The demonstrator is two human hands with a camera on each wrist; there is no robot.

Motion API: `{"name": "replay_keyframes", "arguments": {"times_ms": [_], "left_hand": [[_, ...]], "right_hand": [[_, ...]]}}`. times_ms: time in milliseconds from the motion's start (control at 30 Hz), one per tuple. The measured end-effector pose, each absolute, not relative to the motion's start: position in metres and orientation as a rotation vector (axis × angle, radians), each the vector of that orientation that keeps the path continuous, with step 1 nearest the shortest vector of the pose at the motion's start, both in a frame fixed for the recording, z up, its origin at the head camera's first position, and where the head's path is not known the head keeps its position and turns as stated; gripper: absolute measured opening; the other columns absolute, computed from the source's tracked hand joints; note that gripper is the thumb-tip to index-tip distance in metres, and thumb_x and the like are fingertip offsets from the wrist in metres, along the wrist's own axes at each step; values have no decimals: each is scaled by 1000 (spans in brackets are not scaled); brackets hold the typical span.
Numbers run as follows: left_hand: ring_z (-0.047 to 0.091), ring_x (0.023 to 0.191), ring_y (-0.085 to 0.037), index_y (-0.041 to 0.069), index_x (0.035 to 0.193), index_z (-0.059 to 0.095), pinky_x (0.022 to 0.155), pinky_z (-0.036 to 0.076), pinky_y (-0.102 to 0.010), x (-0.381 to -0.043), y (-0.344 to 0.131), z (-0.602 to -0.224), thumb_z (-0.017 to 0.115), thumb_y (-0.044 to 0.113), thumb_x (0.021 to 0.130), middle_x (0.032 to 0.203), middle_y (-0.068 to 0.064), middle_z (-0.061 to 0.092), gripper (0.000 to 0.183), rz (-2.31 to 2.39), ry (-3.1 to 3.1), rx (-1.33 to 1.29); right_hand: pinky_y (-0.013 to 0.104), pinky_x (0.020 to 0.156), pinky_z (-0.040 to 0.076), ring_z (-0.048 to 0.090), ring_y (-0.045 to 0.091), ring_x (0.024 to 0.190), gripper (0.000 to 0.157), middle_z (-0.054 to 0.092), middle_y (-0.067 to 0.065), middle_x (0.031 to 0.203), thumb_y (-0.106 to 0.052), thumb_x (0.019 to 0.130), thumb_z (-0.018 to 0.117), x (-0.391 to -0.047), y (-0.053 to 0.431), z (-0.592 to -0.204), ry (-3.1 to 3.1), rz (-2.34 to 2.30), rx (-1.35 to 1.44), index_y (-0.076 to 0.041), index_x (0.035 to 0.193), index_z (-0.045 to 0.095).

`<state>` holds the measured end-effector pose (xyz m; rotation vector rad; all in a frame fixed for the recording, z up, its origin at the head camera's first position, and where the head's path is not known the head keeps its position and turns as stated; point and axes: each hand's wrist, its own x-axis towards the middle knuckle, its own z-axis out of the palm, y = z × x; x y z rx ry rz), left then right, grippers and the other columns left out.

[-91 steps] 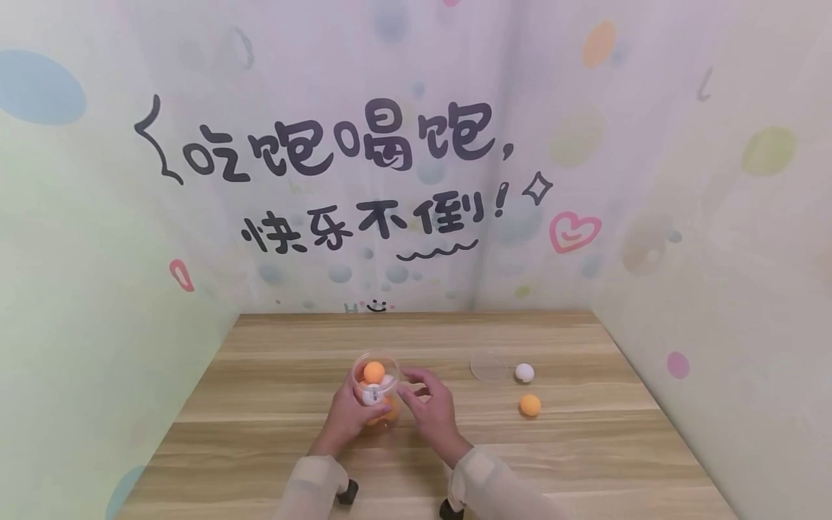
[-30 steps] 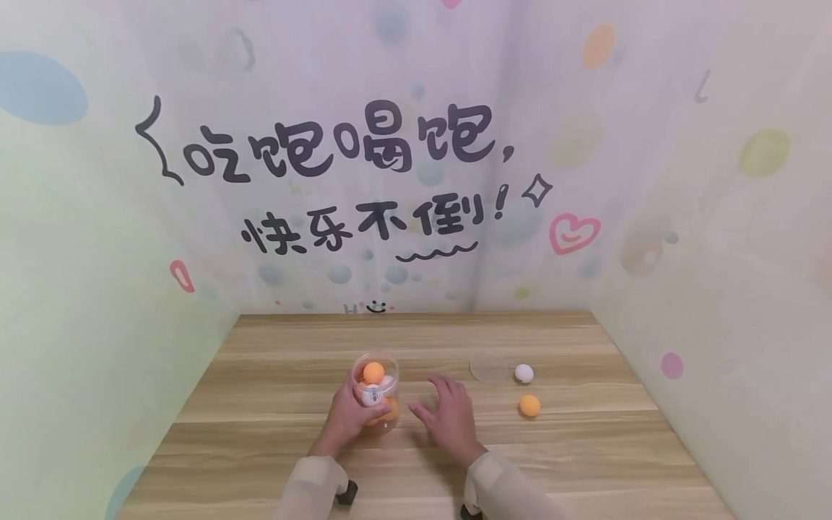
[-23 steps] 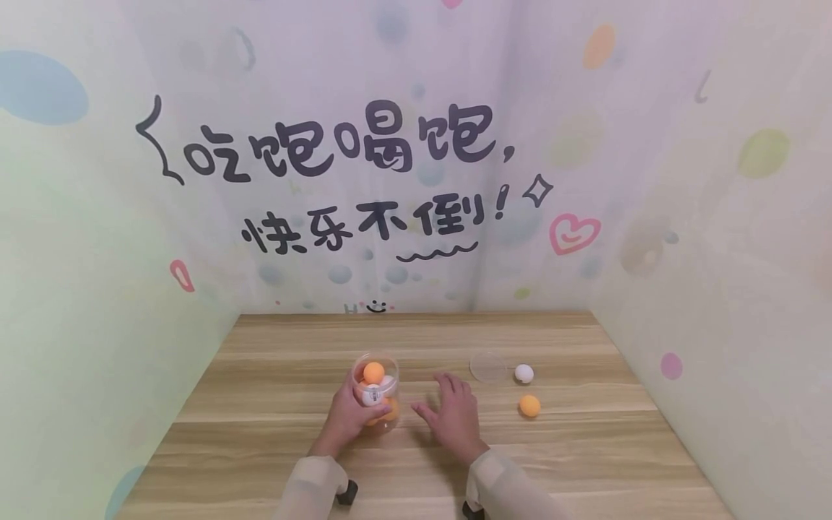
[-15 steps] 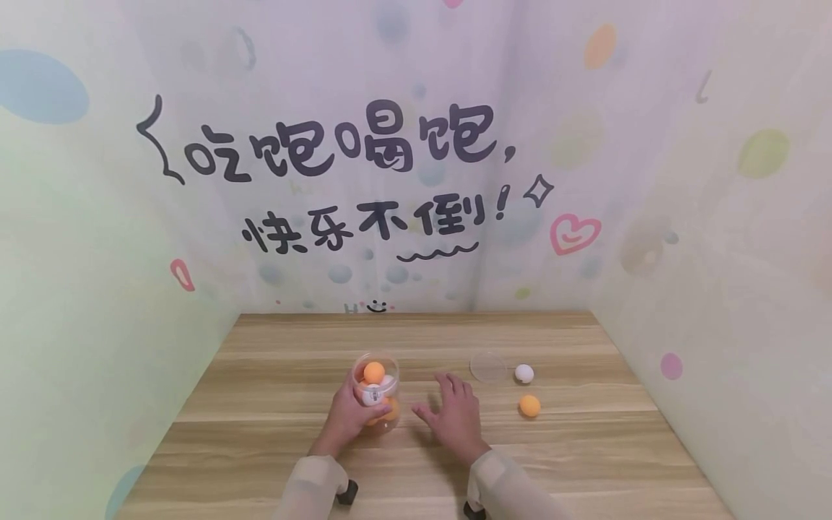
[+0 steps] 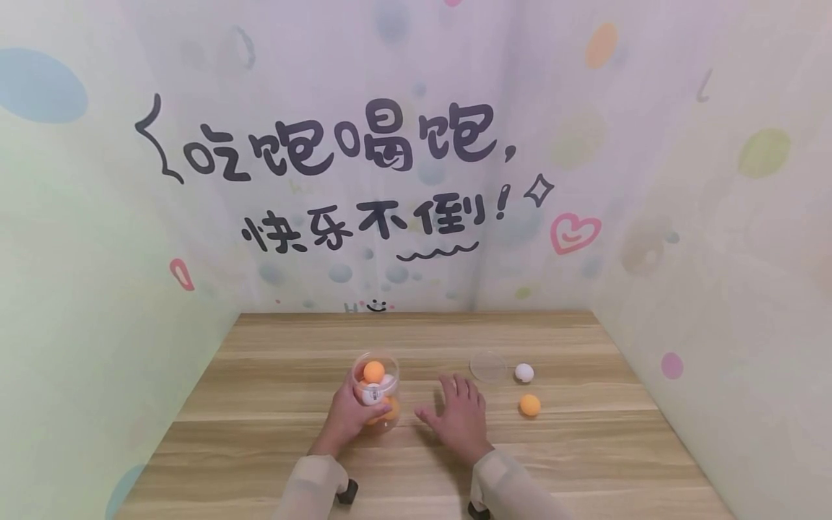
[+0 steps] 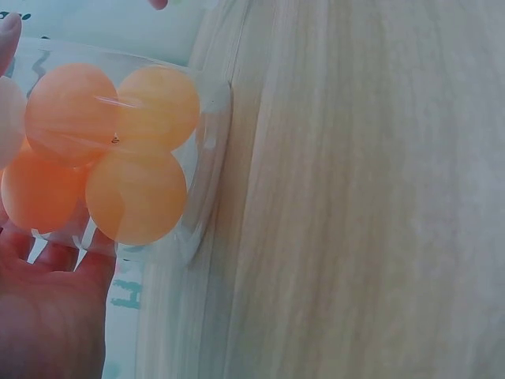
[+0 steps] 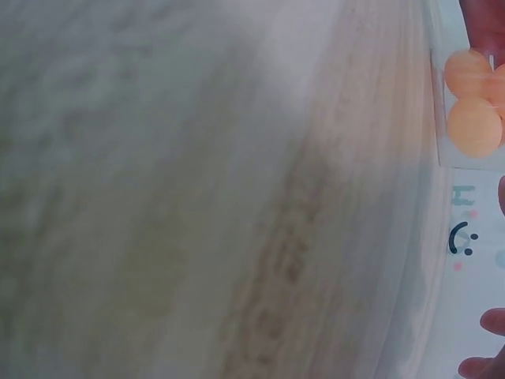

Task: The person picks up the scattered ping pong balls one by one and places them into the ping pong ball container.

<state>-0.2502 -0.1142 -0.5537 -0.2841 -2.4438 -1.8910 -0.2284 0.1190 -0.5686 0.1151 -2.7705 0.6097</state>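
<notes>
My left hand point(image 5: 347, 417) grips a clear plastic jar point(image 5: 395, 390) from its left side, thumb across the front. Several orange and white ping-pong balls fill it; an orange ball point(image 5: 373, 373) lies on top, above a white ball point(image 5: 373, 394) with a printed mark. The left wrist view shows orange balls point(image 6: 136, 197) through the jar wall, with fingers behind. Right of the jar and apart from it, my right hand point(image 5: 460, 419) is held low over the table, palm down, fingers spread and holding nothing. Only its fingertips point(image 7: 493, 320) enter the right wrist view.
Beyond my right hand a clear round disc like a lid point(image 5: 488, 367) lies flat on the wooden table point(image 5: 292, 347). To its right are a loose white ball point(image 5: 523, 373) and a loose orange ball point(image 5: 529, 405). A printed wall point(image 5: 416, 282) closes off the back.
My right hand was by the jar's rim three seconds ago; it has drawn away to the right, its fingers spreading. The left hand, jar and loose balls have stayed in place.
</notes>
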Motion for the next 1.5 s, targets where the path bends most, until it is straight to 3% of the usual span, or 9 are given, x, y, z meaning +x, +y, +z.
{"name": "replay_keyframes", "arguments": {"times_ms": [667, 1200, 1500], "left_hand": [[53, 114, -26, 19, 147, 33, 104, 41, -48, -250, -114, -552, 88, 17, 71, 132, -7, 52, 94, -1873, -2472, -260], [53, 113, -26, 19, 147, 33, 103, 41, -48, -249, -113, -553, 88, 16, 71, 131, -6, 53, 94, -1861, -2463, -289], [52, 115, -25, 18, 148, 32, 104, 41, -49, -250, -113, -553, 88, 16, 72, 133, -6, 52, 94, -1894, -2462, -263]], "right_hand": [[68, 109, 7, 18, 46, 141, 94, 33, 21, 151, -77, 74, 60, -235, 135, -585, -2769, 428, 88, -14, 142, 46], [72, 106, 5, 12, 45, 143, 98, 26, 18, 156, -80, 75, 56, -235, 146, -578, -2829, 314, 40, -13, 146, 42], [74, 104, 2, 8, 47, 142, 101, 25, 21, 156, -77, 74, 60, -238, 155, -574, -2850, 355, -23, -10, 148, 39]]}}
